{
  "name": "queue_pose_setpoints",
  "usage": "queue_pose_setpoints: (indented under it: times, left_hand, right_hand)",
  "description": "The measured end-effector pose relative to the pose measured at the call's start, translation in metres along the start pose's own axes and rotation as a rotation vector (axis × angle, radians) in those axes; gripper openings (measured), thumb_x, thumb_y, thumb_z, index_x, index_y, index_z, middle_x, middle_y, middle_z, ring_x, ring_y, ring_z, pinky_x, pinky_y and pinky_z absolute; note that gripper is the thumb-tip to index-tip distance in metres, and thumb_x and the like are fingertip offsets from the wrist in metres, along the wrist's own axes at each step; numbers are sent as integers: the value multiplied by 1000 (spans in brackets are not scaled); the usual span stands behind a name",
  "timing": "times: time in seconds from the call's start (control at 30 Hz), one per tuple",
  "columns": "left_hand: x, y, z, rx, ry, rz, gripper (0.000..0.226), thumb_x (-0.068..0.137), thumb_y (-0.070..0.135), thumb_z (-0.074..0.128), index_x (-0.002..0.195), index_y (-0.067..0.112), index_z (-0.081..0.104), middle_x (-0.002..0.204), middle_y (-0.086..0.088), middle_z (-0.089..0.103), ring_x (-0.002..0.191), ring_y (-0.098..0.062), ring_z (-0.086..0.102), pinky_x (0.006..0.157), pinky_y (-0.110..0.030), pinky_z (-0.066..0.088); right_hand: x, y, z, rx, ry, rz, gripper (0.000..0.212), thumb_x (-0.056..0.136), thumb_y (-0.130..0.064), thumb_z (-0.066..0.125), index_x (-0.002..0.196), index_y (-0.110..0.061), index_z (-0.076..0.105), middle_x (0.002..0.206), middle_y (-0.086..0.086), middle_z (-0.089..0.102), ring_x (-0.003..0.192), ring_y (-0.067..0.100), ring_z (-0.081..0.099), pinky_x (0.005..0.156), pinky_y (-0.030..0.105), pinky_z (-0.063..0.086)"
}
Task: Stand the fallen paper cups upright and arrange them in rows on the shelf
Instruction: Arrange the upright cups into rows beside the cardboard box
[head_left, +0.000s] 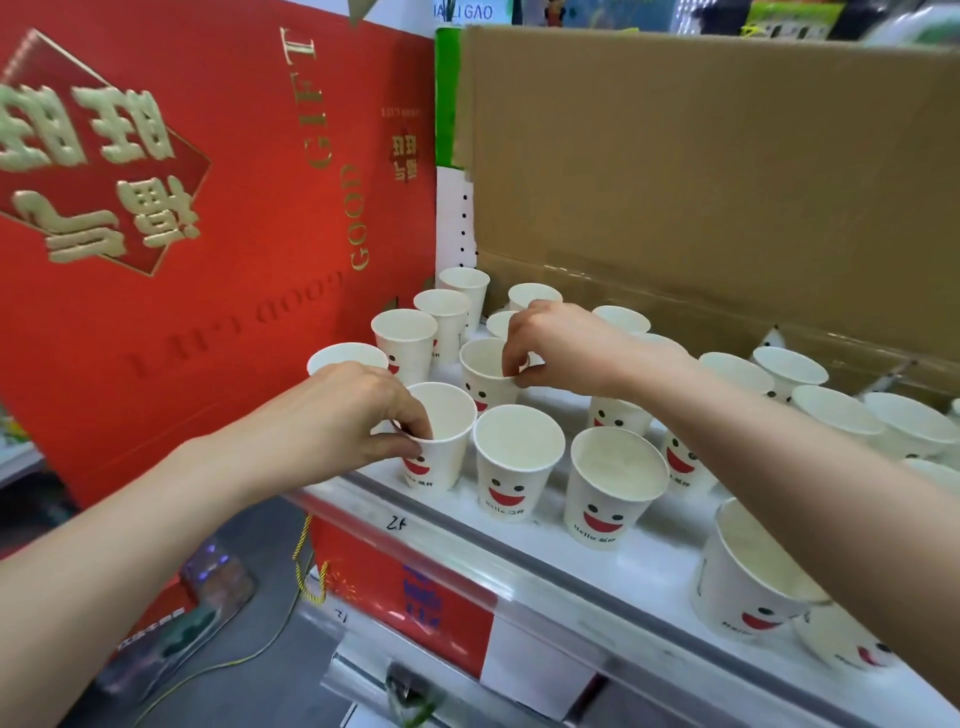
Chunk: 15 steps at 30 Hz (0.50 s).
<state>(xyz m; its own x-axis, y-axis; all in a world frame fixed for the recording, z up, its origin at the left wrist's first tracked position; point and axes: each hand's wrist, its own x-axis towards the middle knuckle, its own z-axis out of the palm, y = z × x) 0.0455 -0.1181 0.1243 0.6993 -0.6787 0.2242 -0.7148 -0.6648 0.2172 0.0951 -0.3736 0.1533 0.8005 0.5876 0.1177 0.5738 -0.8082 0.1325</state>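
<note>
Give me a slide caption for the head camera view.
Both hands pinch rims of upright smiley paper cups on a white shelf: left hand on a front cup, right hand on one behind.

White paper cups with a red smile and two black dot eyes stand upright, mouths open upward, on the white shelf. Rough rows run from the front edge back toward the cardboard. Front-row cup sits leftmost, next one beside it. One cup at the near right end lies tipped on its side.
</note>
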Motion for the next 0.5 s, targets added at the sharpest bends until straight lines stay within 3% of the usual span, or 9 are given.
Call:
queue_pose_setpoints:
  times: [0.37,0.5]
  left_hand:
    - [-1,-1,1,-26,16,9,10,79,33,75,89,35,73,86,23,68,86,3,60,77,-28,50]
    - [-1,-3,-7,28,47,36,42,74,67,57,104,40,68,104,26,65,103,6,54,89,-25,48]
  right_hand:
    - [-5,0,0,16,-17,27,14,85,-19,71,98,-24,74,97,-3,65,94,18,54,77,42,52]
    - [-9,11,-18,28,42,80,32,85,-12,69,111,-30,69,101,-6,66,95,18,53,80,38,48]
